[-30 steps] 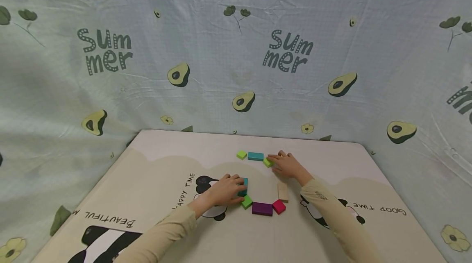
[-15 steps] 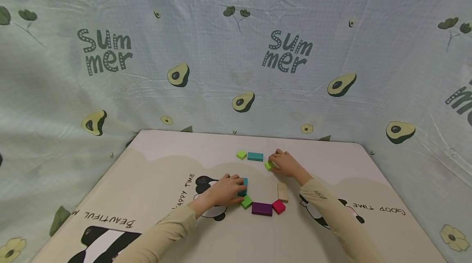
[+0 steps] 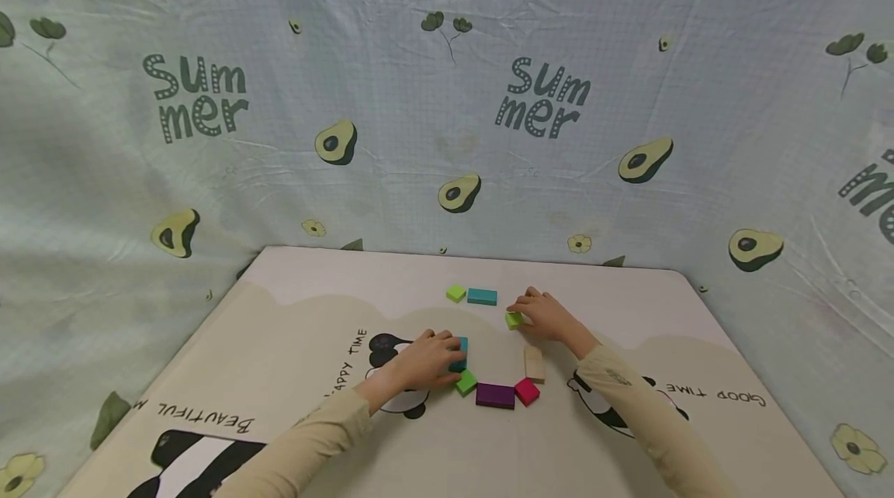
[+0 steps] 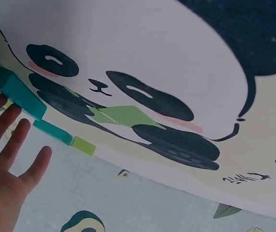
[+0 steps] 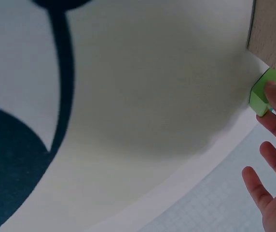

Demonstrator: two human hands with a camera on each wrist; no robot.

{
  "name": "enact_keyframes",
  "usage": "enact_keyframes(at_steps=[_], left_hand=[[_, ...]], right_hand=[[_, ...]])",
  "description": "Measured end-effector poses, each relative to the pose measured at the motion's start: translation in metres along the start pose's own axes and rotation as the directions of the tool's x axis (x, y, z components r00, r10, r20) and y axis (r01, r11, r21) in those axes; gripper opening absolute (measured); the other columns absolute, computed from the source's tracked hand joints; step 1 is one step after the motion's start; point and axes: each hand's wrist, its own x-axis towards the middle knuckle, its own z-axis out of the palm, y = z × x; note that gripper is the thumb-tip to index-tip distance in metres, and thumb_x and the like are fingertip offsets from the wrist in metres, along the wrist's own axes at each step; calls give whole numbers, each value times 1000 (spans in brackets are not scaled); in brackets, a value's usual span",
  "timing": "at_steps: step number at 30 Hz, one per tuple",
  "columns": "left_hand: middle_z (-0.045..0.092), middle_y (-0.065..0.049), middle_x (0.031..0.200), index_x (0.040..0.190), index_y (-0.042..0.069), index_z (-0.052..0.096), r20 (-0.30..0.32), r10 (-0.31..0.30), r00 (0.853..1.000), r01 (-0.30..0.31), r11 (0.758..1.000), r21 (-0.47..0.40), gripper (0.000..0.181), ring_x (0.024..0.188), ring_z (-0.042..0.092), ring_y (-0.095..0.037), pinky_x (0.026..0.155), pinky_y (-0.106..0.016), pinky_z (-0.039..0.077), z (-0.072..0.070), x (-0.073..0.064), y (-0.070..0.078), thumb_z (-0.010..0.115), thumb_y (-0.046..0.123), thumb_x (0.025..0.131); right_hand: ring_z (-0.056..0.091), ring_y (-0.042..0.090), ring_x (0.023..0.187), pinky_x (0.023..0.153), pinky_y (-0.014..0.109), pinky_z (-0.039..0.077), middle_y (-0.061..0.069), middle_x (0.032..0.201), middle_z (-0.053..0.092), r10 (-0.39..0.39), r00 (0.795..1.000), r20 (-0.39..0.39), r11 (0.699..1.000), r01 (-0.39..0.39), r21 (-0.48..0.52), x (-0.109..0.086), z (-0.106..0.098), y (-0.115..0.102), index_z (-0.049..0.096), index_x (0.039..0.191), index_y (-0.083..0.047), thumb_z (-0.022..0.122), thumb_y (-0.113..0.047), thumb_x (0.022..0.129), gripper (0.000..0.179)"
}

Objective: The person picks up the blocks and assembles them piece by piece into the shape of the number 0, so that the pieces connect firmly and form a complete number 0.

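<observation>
Your right hand pinches the lime block while your relaxed left hand probably steadies the nearer teal block.

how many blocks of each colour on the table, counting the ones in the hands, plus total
Green blocks: 3
Teal blocks: 2
Purple block: 1
Red block: 1
Plain wooden block: 1
Total: 8
</observation>
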Motion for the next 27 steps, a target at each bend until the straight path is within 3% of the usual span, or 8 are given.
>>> enact_keyframes(at_steps=[8,27], left_hand=[[58,5,104,107,22,62,-12,-2,1000,2,1000,1,32,99,52,-13,78,-33,44,1,0,0,52,44,86],[58,5,102,104,22,62,-35,-3,999,4,1000,14,30,97,52,-13,77,-33,44,3,0,1,53,43,86]], right_hand=[[46,17,85,65,31,40,0,94,62,-15,1000,-1,1000,15,4,-9,-2,0,66,101,-14,68,-20,77,24],[47,20,92,72,37,42,3,101,62,-27,999,35,998,24,66,-29,-8,-4,65,106,-14,67,-21,78,29]])
